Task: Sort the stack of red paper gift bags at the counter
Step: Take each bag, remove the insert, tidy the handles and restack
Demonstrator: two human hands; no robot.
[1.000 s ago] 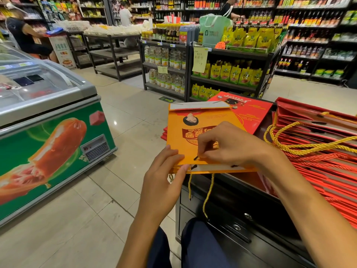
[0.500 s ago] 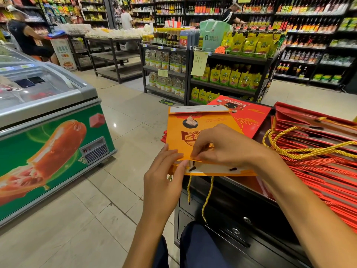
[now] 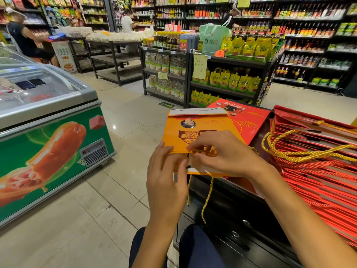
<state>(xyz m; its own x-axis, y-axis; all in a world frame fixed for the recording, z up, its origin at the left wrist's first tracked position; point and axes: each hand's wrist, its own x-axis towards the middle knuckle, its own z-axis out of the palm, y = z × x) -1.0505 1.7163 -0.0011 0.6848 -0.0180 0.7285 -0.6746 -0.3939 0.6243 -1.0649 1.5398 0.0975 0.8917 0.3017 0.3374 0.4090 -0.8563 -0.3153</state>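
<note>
Left hand (image 3: 166, 176): fingers curled around the near left edge of the orange gift bag (image 3: 195, 136), thumb on top.
Right hand (image 3: 222, 153): fingers bent down on the bag's near end, pinching the gold cord handle (image 3: 207, 198) at the holes.
Orange gift bag: flat, partly over the edge of the black counter (image 3: 241, 225), its cord ends dangling below.
Red gift bag (image 3: 245, 117): flat, just behind the orange one.
Stack of red bags (image 3: 318, 167): on the counter to the right, gold cords looped across it.
</note>
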